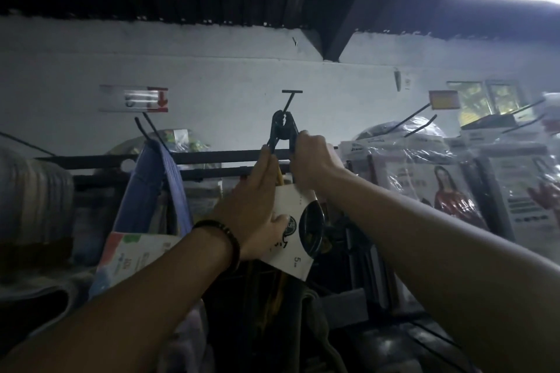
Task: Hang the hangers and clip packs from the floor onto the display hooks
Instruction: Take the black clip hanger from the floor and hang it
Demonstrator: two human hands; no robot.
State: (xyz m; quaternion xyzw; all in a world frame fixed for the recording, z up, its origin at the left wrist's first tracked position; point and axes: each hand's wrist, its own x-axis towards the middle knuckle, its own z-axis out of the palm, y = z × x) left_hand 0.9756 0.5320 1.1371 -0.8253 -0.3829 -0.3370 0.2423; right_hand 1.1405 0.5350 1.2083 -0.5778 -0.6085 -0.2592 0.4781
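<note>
Both arms are reaching up. Left hand (pixel 257 200) is gripping the hanger pack (pixel 283 130) by its card, fingers pointing to 12 o'clock. Right hand (pixel 312 160) is clutching its black tops, right at the display hook (pixel 289 101).

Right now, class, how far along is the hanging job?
Done: bagged packs already hang on the right. In hand: the left hand and right hand hold a hanger pack up, its tops at the display hook. Left: seating it there; the floor stock is out of view.
</note>
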